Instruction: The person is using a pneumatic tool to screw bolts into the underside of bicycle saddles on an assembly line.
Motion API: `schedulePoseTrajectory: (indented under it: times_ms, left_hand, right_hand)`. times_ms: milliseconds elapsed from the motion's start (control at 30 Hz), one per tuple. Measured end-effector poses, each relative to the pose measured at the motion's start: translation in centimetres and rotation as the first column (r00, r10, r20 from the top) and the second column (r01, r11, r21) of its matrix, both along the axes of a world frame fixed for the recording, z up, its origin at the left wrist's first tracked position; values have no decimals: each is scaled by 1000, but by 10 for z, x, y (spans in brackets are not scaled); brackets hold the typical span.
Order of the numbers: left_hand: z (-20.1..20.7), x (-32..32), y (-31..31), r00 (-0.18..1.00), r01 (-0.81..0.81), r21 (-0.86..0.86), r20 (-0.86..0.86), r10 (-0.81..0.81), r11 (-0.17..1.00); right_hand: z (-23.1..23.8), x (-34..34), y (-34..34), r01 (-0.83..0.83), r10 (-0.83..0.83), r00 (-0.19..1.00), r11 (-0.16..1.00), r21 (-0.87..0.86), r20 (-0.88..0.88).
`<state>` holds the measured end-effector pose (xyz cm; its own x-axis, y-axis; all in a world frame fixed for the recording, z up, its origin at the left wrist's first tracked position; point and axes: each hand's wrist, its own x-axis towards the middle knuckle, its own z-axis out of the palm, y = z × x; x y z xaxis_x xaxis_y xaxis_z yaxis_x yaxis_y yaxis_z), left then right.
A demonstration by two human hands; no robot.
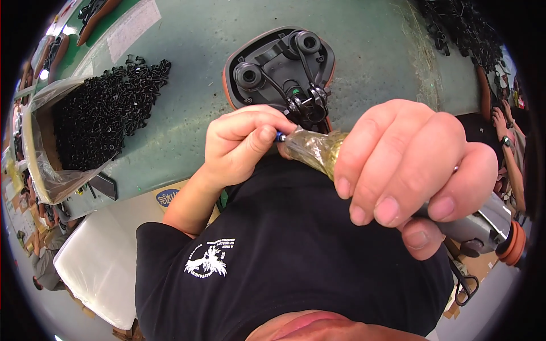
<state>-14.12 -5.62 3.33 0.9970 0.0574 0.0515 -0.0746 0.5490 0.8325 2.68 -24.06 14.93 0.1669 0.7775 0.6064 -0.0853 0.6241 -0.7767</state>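
Note:
My right hand [409, 165] is wrapped round a grey power screwdriver [475, 230], which has an orange ring at its back end. Its front part [315, 149] is covered in clear, yellowish film. At the front end a blue bit tip [280, 136] shows beside the thumb of my left hand [242, 142]. The left fingers are curled and pinched together there; what lies between them is hidden. Just beyond my hands a bicycle saddle [273, 79] rests upside down on the table, its two round springs, black rails and clamp facing up. An orange-brown edge runs around it.
On the left, a lined box [34, 148] lies tipped, with many small black bolts [108, 113] spilling onto the green table [187, 113]. More black parts [460, 34] are heaped at the far right. A white foam block [108, 261] is at lower left. Another person's hand [500, 122] shows at right.

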Motion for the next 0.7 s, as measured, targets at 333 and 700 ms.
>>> schedulePoseTrajectory:
  times_ms: [333, 700]
  left_hand:
    - [-21, 27, 30, 752, -551, 831, 532, 388, -71]
    - [-39, 39, 25, 634, -663, 748, 577, 515, -22]
  right_hand:
    - [-3, -4, 22, 324, -326, 937, 945, 38, 123]
    - [-28, 13, 56, 197, -198, 934, 980, 34, 298]
